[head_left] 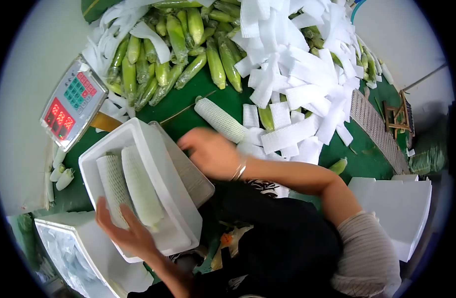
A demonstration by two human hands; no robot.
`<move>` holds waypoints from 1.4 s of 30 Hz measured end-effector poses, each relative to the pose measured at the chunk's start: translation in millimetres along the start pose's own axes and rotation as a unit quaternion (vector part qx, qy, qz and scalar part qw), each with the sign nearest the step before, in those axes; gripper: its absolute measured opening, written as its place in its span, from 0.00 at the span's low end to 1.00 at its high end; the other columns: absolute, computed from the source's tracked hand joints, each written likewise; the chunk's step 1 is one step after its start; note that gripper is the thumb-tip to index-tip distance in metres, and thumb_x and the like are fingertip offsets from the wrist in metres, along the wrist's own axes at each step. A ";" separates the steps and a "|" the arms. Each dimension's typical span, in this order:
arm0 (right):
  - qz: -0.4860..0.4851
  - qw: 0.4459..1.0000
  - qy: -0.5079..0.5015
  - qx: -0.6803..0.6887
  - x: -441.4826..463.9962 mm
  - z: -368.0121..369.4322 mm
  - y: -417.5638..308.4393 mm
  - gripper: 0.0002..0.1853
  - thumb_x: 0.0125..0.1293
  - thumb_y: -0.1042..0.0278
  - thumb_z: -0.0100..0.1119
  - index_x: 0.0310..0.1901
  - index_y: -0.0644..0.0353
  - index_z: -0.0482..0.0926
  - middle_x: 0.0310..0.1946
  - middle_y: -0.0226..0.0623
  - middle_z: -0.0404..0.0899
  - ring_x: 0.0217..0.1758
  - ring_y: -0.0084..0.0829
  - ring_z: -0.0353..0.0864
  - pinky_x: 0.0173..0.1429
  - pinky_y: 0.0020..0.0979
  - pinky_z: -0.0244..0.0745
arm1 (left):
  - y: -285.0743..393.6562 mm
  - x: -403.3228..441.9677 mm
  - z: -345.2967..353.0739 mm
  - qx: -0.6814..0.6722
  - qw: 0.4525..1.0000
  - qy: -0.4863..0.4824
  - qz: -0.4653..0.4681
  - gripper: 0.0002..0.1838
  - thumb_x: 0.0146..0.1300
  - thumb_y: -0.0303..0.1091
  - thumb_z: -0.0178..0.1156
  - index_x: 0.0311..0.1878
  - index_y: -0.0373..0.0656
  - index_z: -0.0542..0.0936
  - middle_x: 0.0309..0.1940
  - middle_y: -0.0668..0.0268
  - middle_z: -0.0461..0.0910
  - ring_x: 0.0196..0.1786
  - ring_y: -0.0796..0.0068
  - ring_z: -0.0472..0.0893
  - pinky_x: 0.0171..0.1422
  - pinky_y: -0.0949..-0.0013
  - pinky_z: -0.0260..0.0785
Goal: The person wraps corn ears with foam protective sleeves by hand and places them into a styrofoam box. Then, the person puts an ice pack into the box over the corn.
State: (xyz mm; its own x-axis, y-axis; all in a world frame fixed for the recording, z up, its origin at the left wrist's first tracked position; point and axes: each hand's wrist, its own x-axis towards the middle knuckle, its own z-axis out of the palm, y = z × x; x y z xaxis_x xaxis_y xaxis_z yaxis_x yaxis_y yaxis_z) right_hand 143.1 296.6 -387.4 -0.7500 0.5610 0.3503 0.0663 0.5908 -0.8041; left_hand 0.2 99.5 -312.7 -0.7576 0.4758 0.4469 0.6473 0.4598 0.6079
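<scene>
Two corn cobs in white foam sleeves, a netted one (112, 184) and a smoother one (141, 186), lie side by side in a white foam box (174, 198). The box sits on the platform (191, 176) of a digital scale. My left hand (126, 233) reaches over the box's near end, fingers spread, fingertips at the netted cob; contact is unclear. Just right of the box, above the platform, my right hand (210, 153) is smeared by motion, so its grip cannot be made out. Beyond it, another sleeved corn cob (220, 119) lies on the green surface.
Film-wrapped green corn (176, 37) is heaped at the back, beside a pile of white foam sleeves (287, 74). The scale's lit display (62, 119) stands left. An ice-pack-like bag fills another foam box (71, 258) at lower left. White foam panels (391, 208) stand at right.
</scene>
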 end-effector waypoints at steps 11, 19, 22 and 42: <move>0.368 0.829 -0.010 -0.421 -63.7 -39.9 241.0 0.28 0.52 0.65 0.63 0.52 0.57 0.61 0.48 0.55 0.68 0.40 0.54 0.79 0.42 0.46 0.77 | 68.6 -83.6 337.1 -0.008 0.920 -0.302 -0.250 0.52 0.48 0.50 0.67 0.66 0.32 0.48 0.55 0.40 0.61 0.55 0.44 0.68 0.55 0.50 0.67; 0.301 0.900 0.307 -0.065 -123.0 -142.6 119.6 0.15 0.58 0.78 0.61 0.47 0.64 0.72 0.35 0.35 0.74 0.36 0.28 0.77 0.36 0.28 0.72 | 21.3 11.7 397.7 0.170 0.955 -0.244 0.009 0.40 0.39 0.38 0.68 0.59 0.43 0.64 0.50 0.49 0.67 0.51 0.46 0.68 0.55 0.49 0.61; 0.329 0.838 0.386 0.202 -158.8 -170.3 115.4 0.13 0.62 0.77 0.57 0.49 0.64 0.73 0.38 0.28 0.76 0.40 0.21 0.75 0.45 0.23 0.70 | 26.6 11.8 395.2 0.176 0.959 -0.212 0.065 0.35 0.43 0.35 0.66 0.57 0.42 0.65 0.50 0.50 0.68 0.52 0.46 0.67 0.55 0.49 0.60; 0.511 0.817 0.265 -0.035 -151.2 -123.6 207.9 0.28 0.54 0.47 0.62 0.38 0.72 0.74 0.30 0.56 0.78 0.36 0.47 0.80 0.43 0.40 0.74 | 91.8 -149.7 457.7 -0.490 0.793 -0.339 -0.124 0.09 0.60 0.35 0.59 0.37 0.41 0.74 0.31 0.63 0.74 0.36 0.67 0.74 0.40 0.64 0.68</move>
State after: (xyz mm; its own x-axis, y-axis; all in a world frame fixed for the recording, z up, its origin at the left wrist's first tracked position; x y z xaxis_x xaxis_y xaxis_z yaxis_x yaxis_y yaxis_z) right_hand 351.6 406.2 -548.2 0.1092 0.9434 -0.3131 0.5317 -0.3215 -0.7835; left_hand 211.4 413.6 -624.2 -0.4178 0.9083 -0.0198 -0.1430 -0.0442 0.9887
